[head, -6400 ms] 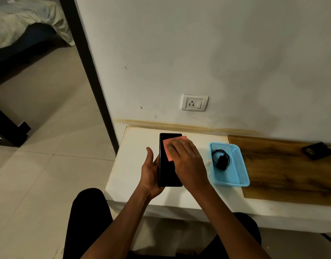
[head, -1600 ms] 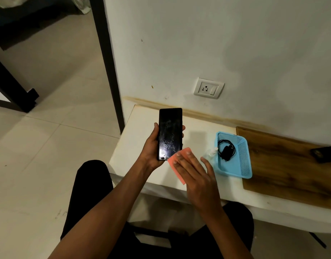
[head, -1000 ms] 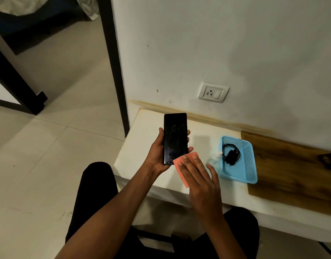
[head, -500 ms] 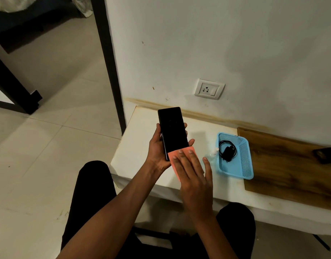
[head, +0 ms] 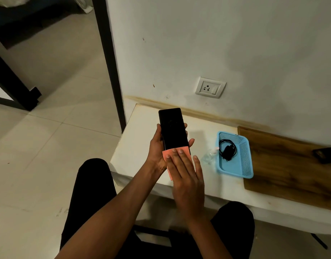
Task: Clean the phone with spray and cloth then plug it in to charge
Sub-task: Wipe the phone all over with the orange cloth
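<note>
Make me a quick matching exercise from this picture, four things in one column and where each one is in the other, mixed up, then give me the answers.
Things:
1. phone
2. cloth
3. charger cable
4. socket

Places:
A. on the wall above the table
B. in the blue basket
C. held upright in the left hand
D. pressed against the phone's lower end under the right hand

Pairs: 1-C, 2-D, 3-B, 4-A
</note>
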